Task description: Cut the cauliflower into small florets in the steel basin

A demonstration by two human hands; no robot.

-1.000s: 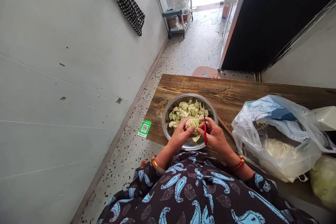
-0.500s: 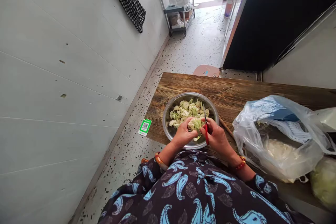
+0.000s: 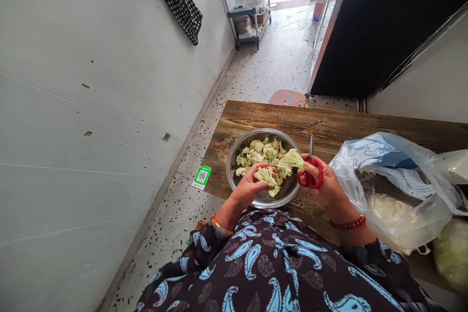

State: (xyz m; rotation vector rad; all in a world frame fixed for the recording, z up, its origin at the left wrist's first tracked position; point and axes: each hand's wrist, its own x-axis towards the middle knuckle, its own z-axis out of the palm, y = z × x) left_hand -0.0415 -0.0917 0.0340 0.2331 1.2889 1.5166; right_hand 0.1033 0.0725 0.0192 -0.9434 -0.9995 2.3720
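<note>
Over the near part of a metal bowl (image 3: 234, 175), my left hand (image 3: 248, 187) is closed on a cauliflower floret (image 3: 265, 175). My right hand (image 3: 321, 183), at the bowl's right rim, has red-handled scissors (image 3: 315, 173) in its grip, their blades pointing away from me. Between the same hand's thumb and fingers is the stem of another cauliflower piece (image 3: 293, 159), its head over the bowl. Several cut florets (image 3: 258, 146) lie inside the bowl, heaped toward its far side.
The bowl stands on a dark wooden table (image 3: 266, 114). To the right lies an open clear plastic bag (image 3: 395, 204), with a pale green round vegetable (image 3: 453, 253) near it. A green-framed QR card (image 3: 202, 177) sits at the table's left edge. A wheeled shelf (image 3: 243, 12) stands beyond.
My right hand has moved right, away from my left hand, carrying the scissors and a cauliflower piece. The scissors have turned in its grip. My left hand stays over the bowl with a floret.
</note>
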